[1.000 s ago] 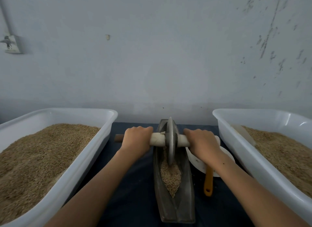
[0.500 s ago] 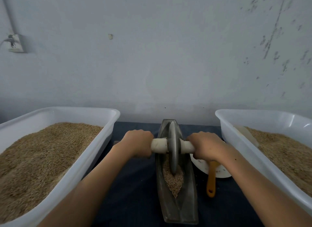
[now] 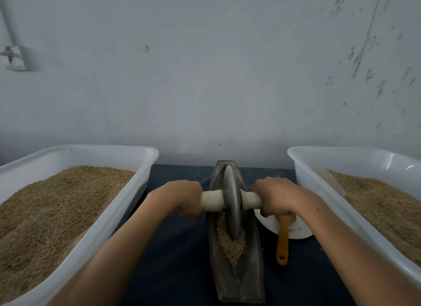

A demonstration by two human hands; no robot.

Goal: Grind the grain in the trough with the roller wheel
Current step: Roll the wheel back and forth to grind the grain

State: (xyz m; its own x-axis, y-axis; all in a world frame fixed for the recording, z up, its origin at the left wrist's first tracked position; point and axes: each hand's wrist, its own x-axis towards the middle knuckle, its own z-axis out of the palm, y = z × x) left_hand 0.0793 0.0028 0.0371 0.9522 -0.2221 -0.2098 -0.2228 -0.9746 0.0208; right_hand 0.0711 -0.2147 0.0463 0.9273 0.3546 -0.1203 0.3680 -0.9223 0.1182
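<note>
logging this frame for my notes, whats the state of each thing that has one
left hand: grips the left handle
right hand: grips the right handle
roller wheel: upright in the trough, standing in the grain
trough: grain heaped in its middle
left tub: heaped with grain
right tub: holds grain
brush: lying half on the white plate
</note>
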